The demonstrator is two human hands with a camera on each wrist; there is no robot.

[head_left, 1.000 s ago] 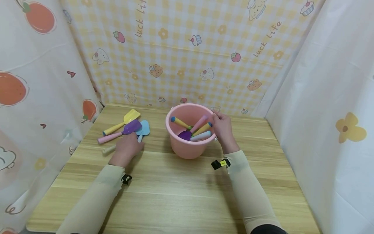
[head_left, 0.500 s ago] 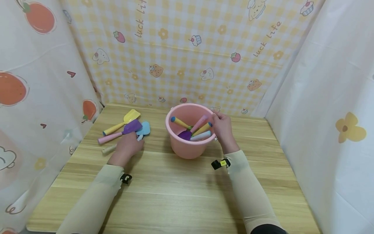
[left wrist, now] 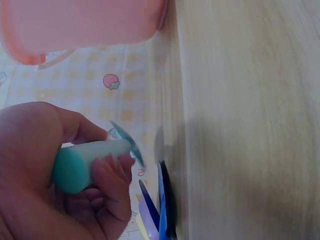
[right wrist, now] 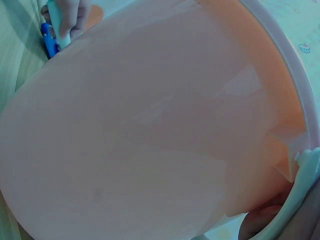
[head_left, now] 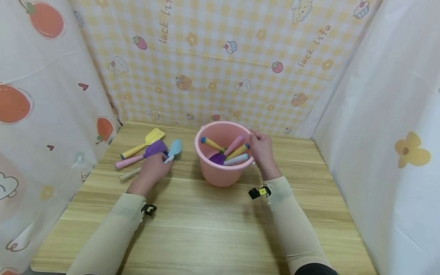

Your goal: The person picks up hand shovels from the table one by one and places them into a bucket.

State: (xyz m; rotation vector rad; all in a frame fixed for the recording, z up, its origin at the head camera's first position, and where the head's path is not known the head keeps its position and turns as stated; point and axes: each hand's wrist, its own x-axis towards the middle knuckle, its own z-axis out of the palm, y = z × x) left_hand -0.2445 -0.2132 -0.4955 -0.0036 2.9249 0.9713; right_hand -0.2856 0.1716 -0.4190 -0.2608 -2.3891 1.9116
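My left hand (head_left: 151,172) grips the handle of a light blue toy shovel (head_left: 175,147). In the left wrist view the thumb and fingers curl round its pale handle (left wrist: 102,152), and its blade stands off the table. Under that hand lies another shovel with a cream handle (head_left: 128,175); its blue blade (left wrist: 166,200) shows in the left wrist view. My right hand (head_left: 263,154) pinches the right rim of a pink bucket (head_left: 220,176), partly hidden by the rim in the right wrist view. Inside the bucket are several toy shovels, among them a purple blade (head_left: 217,159).
Left of the bucket, a yellow shovel (head_left: 154,136) and a purple shovel with a pink handle (head_left: 128,162) lie side by side on the wooden table (head_left: 206,236). Patterned cloth (head_left: 213,57) hangs behind the table and along both sides.
The light blue shovel's blade has turned and shifted slightly right and away from the purple shovel, with my left hand moving a little right. My right hand and the bucket have stayed in place.
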